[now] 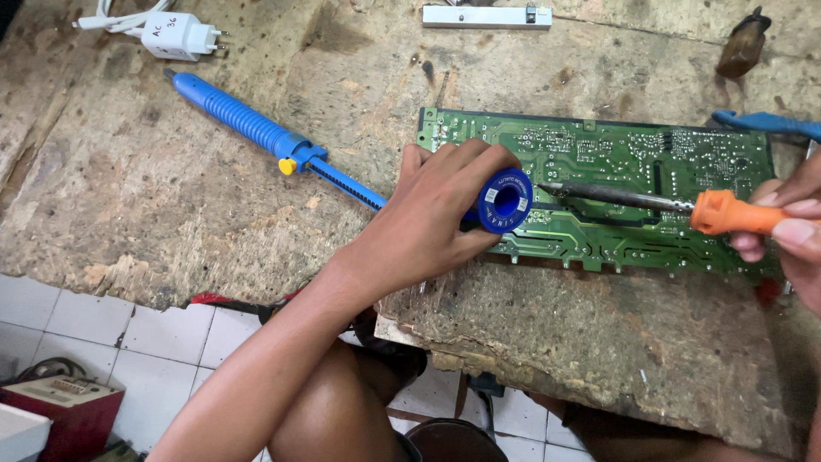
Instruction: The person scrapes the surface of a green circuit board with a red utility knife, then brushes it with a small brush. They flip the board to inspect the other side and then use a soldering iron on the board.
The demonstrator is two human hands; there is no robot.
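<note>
From the head view, a blue solder spool (505,201) is being gripped in the left hand (436,214) over the green circuit board (616,162), so wire is being fed toward the tip of the orange-handled soldering iron (650,204), which is being clasped in the right hand (791,227). A blue desoldering pump (256,128) and a white charger (175,34) are lying on the rough, worn wooden worktop (171,205); white floor tiles (162,342) are showing below.

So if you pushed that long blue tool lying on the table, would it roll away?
Probably not far. The blue desoldering pump is a ribbed tube, so it might start rolling, but its yellow button sticks out sideways and would likely stop it. It looks like stiff, light plastic, and the rough wooden table should slow it.
</note>
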